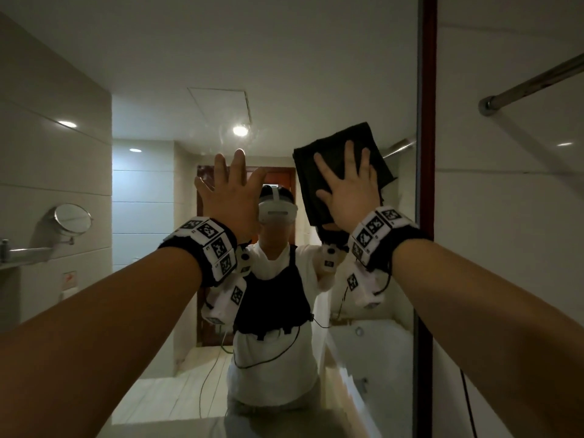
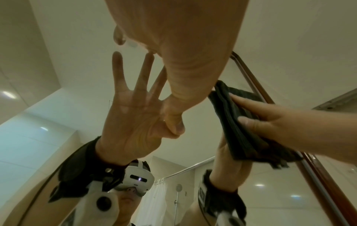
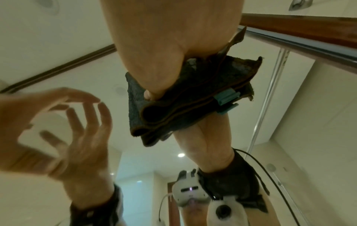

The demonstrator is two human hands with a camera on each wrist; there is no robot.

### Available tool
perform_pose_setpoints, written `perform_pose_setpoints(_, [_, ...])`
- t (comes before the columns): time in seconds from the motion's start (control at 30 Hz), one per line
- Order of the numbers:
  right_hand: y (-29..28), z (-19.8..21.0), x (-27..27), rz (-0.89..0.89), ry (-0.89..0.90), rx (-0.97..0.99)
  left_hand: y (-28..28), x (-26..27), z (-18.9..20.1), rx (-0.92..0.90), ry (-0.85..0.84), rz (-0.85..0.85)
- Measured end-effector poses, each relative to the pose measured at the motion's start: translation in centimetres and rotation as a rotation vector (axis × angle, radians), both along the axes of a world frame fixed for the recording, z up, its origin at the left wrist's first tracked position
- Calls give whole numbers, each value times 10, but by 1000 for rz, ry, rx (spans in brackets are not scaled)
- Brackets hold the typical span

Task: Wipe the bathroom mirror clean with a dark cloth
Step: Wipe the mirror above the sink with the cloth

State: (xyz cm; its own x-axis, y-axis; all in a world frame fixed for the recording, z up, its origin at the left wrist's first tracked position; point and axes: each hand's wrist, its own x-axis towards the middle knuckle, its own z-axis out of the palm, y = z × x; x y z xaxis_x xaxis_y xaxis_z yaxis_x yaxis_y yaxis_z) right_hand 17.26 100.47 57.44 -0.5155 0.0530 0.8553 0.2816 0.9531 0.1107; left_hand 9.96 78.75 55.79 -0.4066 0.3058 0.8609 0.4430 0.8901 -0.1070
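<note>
1. We are pressing the folded dark cloth (image 1: 341, 165) flat against the mirror (image 1: 284, 74) with our right hand (image 1: 350, 191), fingers spread, near its brown frame (image 1: 428, 121).
2. Our left hand (image 1: 232, 191) is touching the glass, fingers straight, holding nothing.

The mirror (image 1: 284, 74) lies bare from nine o'clock through twelve above both hands, so a hand can slide up or leftward over the glass there. At three o'clock the red-brown frame (image 1: 429, 121) stands just beside the right hand (image 1: 350, 191) and the dark cloth (image 1: 316, 172) pressed flat under it, closing off travel that way, with a metal rail (image 1: 534, 80) jutting from the tiled wall further out at two o'clock. At nine o'clock of the cloth the left hand (image 1: 230, 197), fingers spread, stands near, leaving only a narrow gap between the two hands.
</note>
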Motion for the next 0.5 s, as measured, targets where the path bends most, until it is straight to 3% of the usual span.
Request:
perform_pose_setpoints(0.33, [6, -112, 20, -48, -115, -68, 19, 19, -26, -63, 127, 55])
perform_pose_setpoints(0.5, [15, -127, 26, -32, -129, -165, 29, 23, -34, -58, 9, 15])
